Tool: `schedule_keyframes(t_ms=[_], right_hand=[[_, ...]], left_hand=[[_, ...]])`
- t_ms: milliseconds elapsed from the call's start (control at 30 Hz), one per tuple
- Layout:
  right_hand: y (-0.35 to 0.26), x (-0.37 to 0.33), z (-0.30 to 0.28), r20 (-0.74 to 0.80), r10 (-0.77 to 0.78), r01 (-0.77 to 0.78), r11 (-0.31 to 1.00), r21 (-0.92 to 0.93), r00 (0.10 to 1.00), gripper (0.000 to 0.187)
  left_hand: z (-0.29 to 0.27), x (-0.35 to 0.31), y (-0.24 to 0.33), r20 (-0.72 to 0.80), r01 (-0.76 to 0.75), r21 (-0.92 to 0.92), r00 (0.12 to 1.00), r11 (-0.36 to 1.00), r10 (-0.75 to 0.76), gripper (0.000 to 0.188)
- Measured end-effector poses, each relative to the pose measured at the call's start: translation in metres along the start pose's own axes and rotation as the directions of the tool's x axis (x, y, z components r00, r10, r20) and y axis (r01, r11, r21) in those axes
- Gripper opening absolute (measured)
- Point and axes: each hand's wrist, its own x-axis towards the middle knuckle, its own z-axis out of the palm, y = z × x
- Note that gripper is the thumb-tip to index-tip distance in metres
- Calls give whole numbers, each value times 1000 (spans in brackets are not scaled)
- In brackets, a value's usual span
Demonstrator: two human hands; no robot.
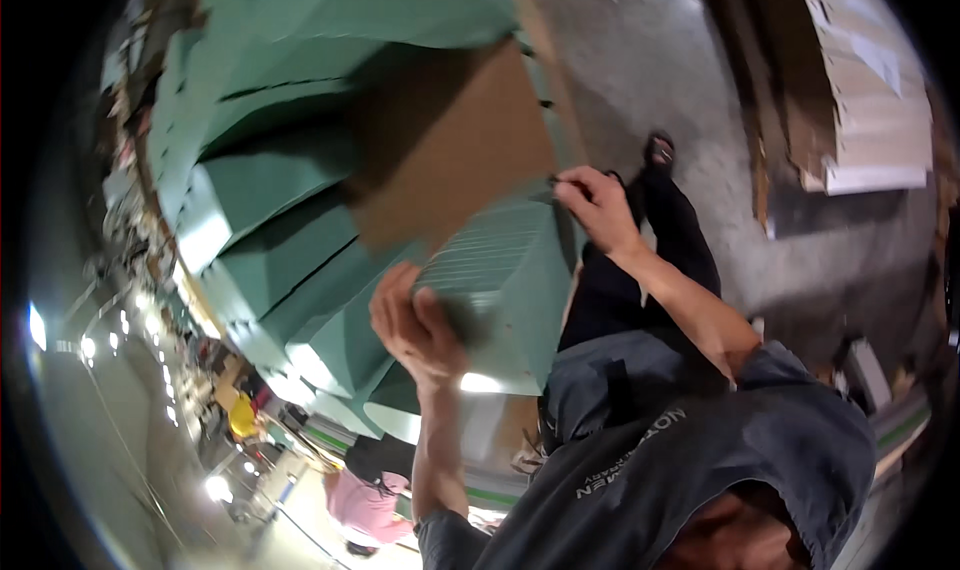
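Observation:
A stack of pale green sheets (510, 300) with several lined edges on top lies in front of me, curving upward in the middle. My left hand (415, 325) grips its left side, fingers curled over the edge and thumb on the near face. At the far right corner of the same stack, my right hand (600, 205) is closed in a pinch; its fingertips partly hide what they hold. Beyond the stack shows a bare brown cardboard surface (460, 140). More bent green sheets (290, 240) stand in piles along the left.
Stacked white and brown sheets (880, 110) stand across the concrete floor (640, 60) at the right. A wooden edge (565, 100) runs along the right of the green piles. A person in a pink top (365, 510) is at the lower left.

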Motion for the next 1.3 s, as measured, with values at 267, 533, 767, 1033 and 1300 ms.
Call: schedule_keyframes(t_ms=[267,533,767,1033,1300], right_hand=[[-56,-37,5,-69,-162,158,986,-57,984,15],[-138,-83,7,8,-427,422,895,147,904,18],[-44,-50,16,-169,-93,110,989,95,981,13],[-75,-66,8,-90,-104,125,956,265,990,14],[-26,-41,21,-138,59,-15,954,300,989,14]], left_hand=[[5,1,12,39,66,-41,997,997,-64,36],[5,-3,14,61,89,-49,994,995,-86,39],[3,-2,18,44,121,-58,992,991,-118,40],[4,-5,16,54,213,-109,977,971,-208,44],[6,-2,15,67,210,-120,977,970,-203,48]])
